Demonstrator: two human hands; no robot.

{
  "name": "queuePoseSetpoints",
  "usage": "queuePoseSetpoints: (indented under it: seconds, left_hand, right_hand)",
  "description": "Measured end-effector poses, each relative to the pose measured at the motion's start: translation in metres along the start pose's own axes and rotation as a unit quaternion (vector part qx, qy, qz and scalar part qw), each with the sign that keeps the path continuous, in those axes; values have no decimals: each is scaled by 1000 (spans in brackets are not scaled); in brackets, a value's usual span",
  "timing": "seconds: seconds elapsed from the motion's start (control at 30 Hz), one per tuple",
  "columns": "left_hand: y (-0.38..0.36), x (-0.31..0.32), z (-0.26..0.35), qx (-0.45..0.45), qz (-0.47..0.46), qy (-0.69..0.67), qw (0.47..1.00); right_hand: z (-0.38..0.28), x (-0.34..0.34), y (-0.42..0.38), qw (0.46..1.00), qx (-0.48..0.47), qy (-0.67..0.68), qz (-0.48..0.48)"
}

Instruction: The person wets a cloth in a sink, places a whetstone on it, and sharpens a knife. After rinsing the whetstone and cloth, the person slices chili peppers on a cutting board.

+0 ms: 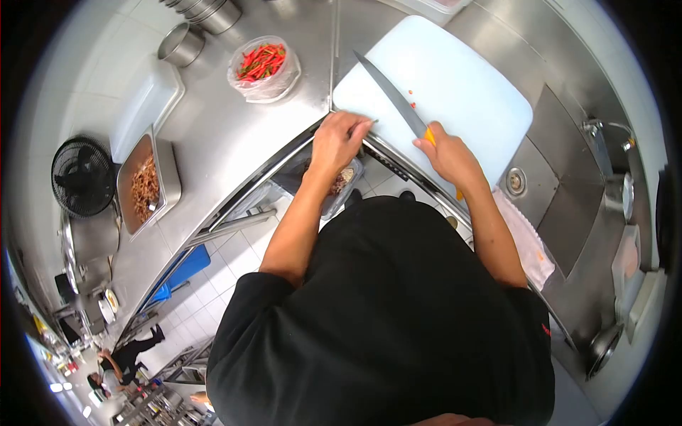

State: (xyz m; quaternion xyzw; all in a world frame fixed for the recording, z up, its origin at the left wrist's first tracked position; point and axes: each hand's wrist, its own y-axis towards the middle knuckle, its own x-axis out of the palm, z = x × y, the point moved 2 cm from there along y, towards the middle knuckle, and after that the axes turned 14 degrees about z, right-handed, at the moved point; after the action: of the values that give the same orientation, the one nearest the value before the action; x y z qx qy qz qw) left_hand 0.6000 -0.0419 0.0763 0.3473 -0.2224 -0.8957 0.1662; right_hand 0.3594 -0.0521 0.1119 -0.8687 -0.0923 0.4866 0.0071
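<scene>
My right hand (453, 157) is closed around the yellow handle of a long kitchen knife (393, 94). Its blade slants over a white cutting board (469, 85), pointing away and to the left. A few small red bits (412, 104) lie on the board beside the blade. At the board's near left corner, by the counter edge, my left hand (337, 142) has its fingers pinched together. A tiny dark tip shows at those fingers, too small to name. Left of the board stands a plastic-lined tub of red chillies (263, 64).
Below the counter edge is a bin (339, 195) with scraps. On the left counter sit a metal pan of brown food (145, 186), a black fan (82, 176) and metal pots (182, 45). Right are a cloth (524, 241) and a sink drain (516, 182). Another person (128, 358) is far behind.
</scene>
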Motion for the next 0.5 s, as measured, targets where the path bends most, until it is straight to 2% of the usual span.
queuePoseSetpoints:
  seconds: [0.1,0.2,0.23,0.3,0.4,0.5]
  left_hand:
    - [-40,-34,-35,-99,-15,33,994]
    - [-92,-40,-92,-249,-31,72,965]
    - [-106,-40,-110,-275,-40,96,956]
    - [-144,-24,-173,-217,-35,142,965]
    - [-114,-39,-139,-222,-146,226,937]
    - [-27,-74,-63,-272,-95,73,955]
  right_hand:
    - [10,6,-6,1000,-15,13,9]
    - [21,5,4,1000,0,10,1]
    - [23,2,8,1000,15,17,6]
    - [22,-10,13,998,43,30,16]
    - [16,-18,19,998,21,-31,53]
    - [7,-16,22,998,9,-40,50]
